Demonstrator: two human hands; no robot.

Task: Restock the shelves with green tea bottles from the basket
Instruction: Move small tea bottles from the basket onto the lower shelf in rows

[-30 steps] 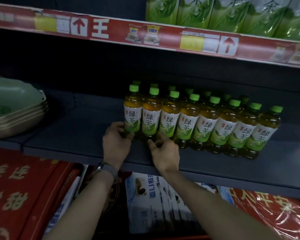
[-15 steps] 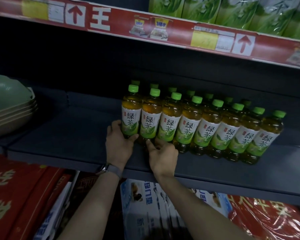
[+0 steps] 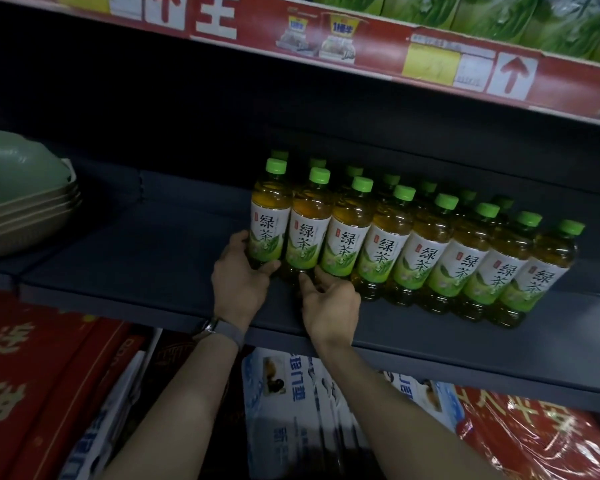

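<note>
Bottles [image 3: 420, 251] upright in a tight front row on the dark shelf [image 3: 146, 268], green caps up, more ranked behind, and both hands work the left end. Left hand [image 3: 241, 278] wraps the foot of the end bottle [image 3: 270, 223], fingers round its outer side, thumb across the front. Right hand [image 3: 331, 303] sits just beside, thumb and fingertips at the base of the second bottle [image 3: 308, 237]; pinching or only nudging, the dim light won't say. Each bottle stands directly beyond its hand, long axis vertical, so squaring the row looks like a short push inward from the left hand. Stacked trays [image 3: 25, 209] sit well apart, far left.
</note>
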